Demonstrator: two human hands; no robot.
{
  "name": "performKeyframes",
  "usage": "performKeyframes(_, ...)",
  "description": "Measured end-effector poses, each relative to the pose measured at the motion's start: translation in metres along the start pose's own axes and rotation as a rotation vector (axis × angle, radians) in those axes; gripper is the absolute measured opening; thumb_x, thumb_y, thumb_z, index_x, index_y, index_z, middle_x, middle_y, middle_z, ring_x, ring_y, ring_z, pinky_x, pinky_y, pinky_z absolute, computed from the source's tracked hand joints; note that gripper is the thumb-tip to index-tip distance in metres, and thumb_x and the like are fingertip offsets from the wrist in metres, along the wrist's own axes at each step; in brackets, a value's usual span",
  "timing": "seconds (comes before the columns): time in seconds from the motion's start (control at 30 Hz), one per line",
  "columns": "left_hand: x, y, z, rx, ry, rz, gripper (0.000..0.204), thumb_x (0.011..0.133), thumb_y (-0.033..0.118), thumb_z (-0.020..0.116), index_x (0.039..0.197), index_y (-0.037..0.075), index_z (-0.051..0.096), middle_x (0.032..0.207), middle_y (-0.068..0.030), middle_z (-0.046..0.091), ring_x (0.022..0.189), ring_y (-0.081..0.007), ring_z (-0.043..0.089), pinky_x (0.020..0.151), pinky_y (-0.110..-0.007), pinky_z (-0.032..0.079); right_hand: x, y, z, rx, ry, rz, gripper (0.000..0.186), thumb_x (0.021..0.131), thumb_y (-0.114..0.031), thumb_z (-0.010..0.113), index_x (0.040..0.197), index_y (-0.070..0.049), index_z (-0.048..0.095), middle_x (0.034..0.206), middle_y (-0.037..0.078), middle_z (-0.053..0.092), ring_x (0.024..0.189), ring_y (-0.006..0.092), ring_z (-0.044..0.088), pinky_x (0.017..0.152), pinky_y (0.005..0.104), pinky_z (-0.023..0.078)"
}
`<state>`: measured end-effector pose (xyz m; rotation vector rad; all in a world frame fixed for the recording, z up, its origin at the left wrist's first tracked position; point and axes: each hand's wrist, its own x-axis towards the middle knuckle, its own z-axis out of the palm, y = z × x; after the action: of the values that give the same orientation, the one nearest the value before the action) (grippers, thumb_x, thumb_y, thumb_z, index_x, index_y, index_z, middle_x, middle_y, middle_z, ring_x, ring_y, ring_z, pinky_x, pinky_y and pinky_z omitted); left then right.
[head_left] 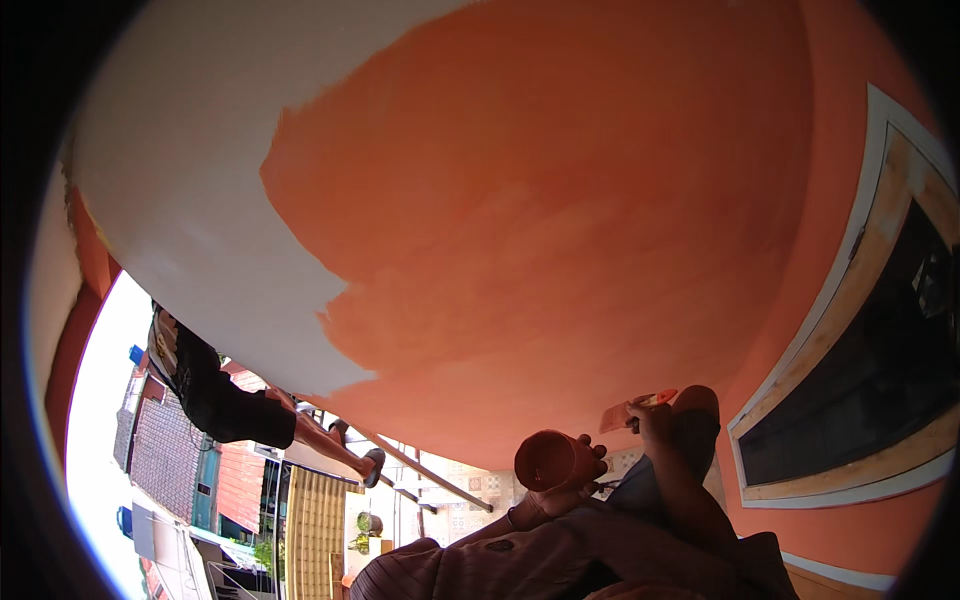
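The left hand is gripping an orange-smeared paint cup, its contents hidden, low beneath the half-painted orange wall, while the right hand is closing its fingers around a paintbrush just beside it.

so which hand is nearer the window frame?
Right. The right hand, holding a paintbrush, is up by the orange wall, closer to the window frame. The left hand grips an orange cup lower and further left.

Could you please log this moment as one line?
left hand: holds orange paint cup | right hand: holds paint-stained brush | wall: partly orange
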<state>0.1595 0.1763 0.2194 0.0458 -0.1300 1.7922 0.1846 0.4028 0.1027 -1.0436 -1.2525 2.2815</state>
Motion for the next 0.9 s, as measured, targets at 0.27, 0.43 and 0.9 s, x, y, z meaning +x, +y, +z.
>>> performKeyframes(0.27,-0.02,0.025,-0.009,-0.06,-0.003,0.071,0.063,0.096,0.046,0.073,0.143,0.007,0.058,0.144,-0.0201,0.056,0.131,-0.0389,0.056,0.095,-0.054,0.06,-0.003,-0.001,0.001,-0.156,0.048,-0.008,0.014,0.088,-0.007,0.078,0.098,-0.002,0.07,0.071,0.008,0.07,0.056,0.0174,0.069,0.049,0.0281,0.049)
performKeyframes(0.43,-0.033,0.034,-0.009,-0.072,-0.039,0.138,0.061,0.098,0.045,0.071,0.144,0.007,0.057,0.144,-0.0213,0.056,0.132,-0.0394,0.055,0.098,-0.055,0.059,-0.021,-0.004,-0.006,-0.178,0.034,-0.101,0.013,0.089,-0.005,0.078,0.099,-0.002,0.07,0.077,0.008,0.072,0.061,0.0185,0.072,0.052,0.0283,0.053)
performKeyframes(0.9,-0.036,0.034,0.009,-0.038,0.328,0.316,0.061,0.101,0.055,0.058,0.14,0.007,0.059,0.139,-0.0203,0.062,0.132,-0.0397,0.059,0.099,-0.053,0.059,-0.09,-0.005,0.048,-0.955,-0.058,-0.739,0.023,0.101,-0.028,0.076,0.121,-0.019,0.072,0.079,0.011,0.067,0.069,0.0305,0.07,0.061,0.0386,0.052)
